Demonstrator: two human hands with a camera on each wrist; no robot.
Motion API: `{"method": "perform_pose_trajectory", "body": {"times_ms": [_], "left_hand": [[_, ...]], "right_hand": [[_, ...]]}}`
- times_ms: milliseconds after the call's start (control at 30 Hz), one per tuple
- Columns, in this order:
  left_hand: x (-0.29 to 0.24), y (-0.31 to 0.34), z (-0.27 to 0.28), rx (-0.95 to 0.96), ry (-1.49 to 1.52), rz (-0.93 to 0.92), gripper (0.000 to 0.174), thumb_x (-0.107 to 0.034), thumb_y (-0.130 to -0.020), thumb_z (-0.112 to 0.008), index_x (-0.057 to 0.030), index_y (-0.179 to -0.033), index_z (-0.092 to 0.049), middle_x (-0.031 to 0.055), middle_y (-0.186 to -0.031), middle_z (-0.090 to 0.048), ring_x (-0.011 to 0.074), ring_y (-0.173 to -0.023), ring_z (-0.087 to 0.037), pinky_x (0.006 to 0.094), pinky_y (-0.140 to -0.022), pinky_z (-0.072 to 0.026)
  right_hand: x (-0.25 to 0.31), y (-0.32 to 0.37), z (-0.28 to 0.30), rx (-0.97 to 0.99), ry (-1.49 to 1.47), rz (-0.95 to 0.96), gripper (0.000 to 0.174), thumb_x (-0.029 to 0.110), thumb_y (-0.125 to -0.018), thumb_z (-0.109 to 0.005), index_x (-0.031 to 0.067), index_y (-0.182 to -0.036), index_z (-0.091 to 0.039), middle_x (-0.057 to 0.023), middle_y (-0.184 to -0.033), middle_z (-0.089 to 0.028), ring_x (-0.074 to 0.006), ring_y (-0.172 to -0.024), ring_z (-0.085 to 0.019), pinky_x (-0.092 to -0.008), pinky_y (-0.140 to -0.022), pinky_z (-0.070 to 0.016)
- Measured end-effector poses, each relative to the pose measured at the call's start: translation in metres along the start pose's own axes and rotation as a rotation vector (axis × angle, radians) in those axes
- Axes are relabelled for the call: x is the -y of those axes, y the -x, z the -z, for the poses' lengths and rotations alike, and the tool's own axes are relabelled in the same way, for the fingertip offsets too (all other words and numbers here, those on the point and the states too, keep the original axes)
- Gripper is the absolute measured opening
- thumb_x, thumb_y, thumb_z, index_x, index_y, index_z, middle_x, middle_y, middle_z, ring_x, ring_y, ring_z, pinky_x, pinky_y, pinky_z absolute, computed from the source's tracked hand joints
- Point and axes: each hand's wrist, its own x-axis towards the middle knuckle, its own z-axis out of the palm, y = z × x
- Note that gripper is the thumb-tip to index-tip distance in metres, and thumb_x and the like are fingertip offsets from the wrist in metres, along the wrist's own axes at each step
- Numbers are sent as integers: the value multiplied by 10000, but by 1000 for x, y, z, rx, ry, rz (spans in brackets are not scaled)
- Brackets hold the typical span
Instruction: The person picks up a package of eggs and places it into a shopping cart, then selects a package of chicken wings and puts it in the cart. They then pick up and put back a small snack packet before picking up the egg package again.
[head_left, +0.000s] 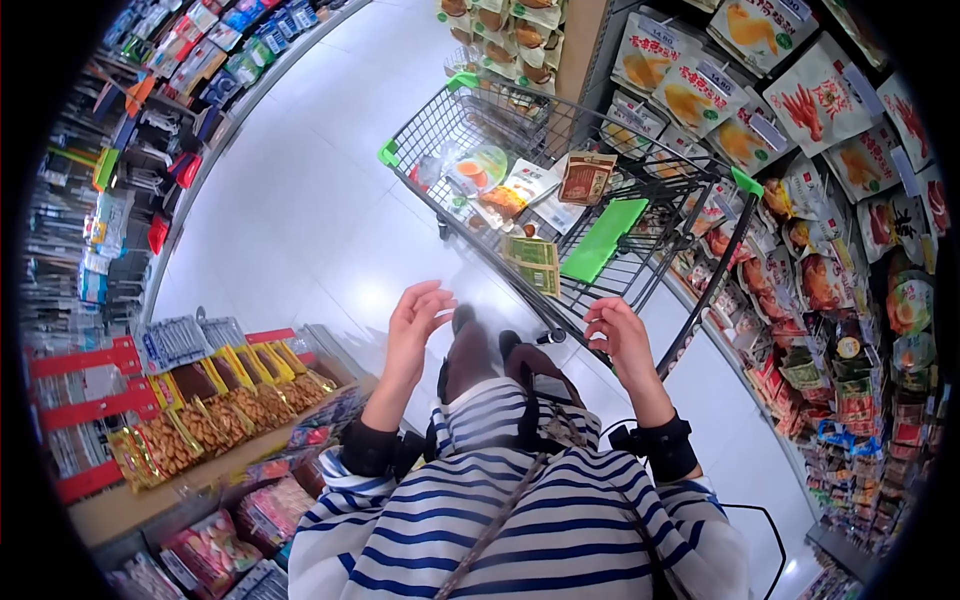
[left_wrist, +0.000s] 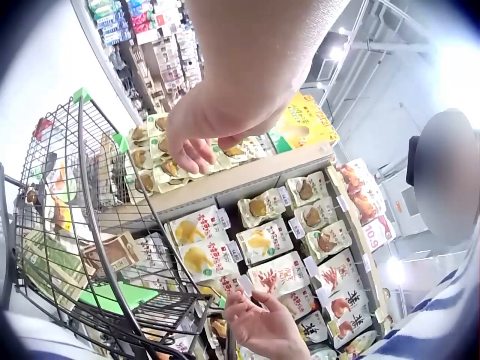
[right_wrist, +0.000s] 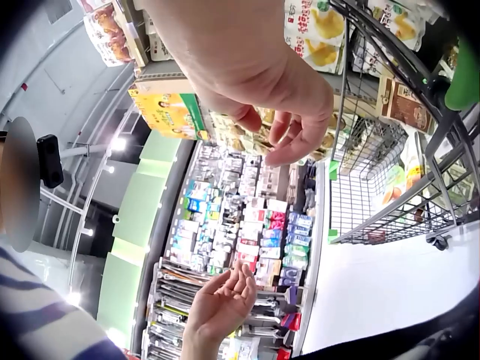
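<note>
Both hands are raised in front of the striped shirt, fingers loosely bent, and neither holds anything. The left hand point(head_left: 412, 325) is over the floor, left of a black wire shopping cart point(head_left: 400, 130). By the near side of the cart, the right hand point(head_left: 622, 340) overlaps its frame in the head view. Inside the cart lie a green packet point(head_left: 533, 263), a brown packet point(head_left: 588, 178), a white and orange bag point(head_left: 515, 192) and a clear round pack point(head_left: 480, 168). A green flap point(head_left: 605, 240) sits on the cart's near part. The left wrist view shows the left hand point(left_wrist: 199, 139) bare of any item.
Hanging food bags point(head_left: 745, 100) line the right shelf, close beside the cart. At lower left stands a bin of yellow snack packs point(head_left: 220, 405). Shelves of small goods point(head_left: 110, 200) border the far left, across the pale floor point(head_left: 270, 180).
</note>
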Motion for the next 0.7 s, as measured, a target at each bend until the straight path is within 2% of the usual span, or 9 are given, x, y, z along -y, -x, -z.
{"method": "perform_pose_trajectory", "body": {"times_ms": [200,367,700], "left_hand": [[1,-60,8,126,-58,123,249,-131,-839,-463,-32,-1067,-452,58,-952,-549,152,-899,-538,263,-768,-431],[-7,-136,27,192,-102,219,239,-139,-843,-461,-34,-1058,-460,60,-950,-550,153,-898,-543,262,-769,-432],[-27,-282,64,189,-214,337,220,-126,-848,-440,-39,-1048,-471,55,-957,-548,150,-893,-544,268,-770,-430]], "right_hand": [[-4,-22,-12,-124,-99,44,158,163,-843,-399,47,-912,-480,-61,-821,-531,-122,-683,-508,-229,-569,-420],[-8,-71,-31,-274,-164,1,156,155,-840,-400,41,-903,-485,-59,-815,-533,-122,-679,-512,-237,-580,-423],[-9,-178,-73,-439,-273,-48,139,145,-838,-406,49,-882,-496,-47,-808,-534,-118,-675,-516,-243,-601,-434]]}}
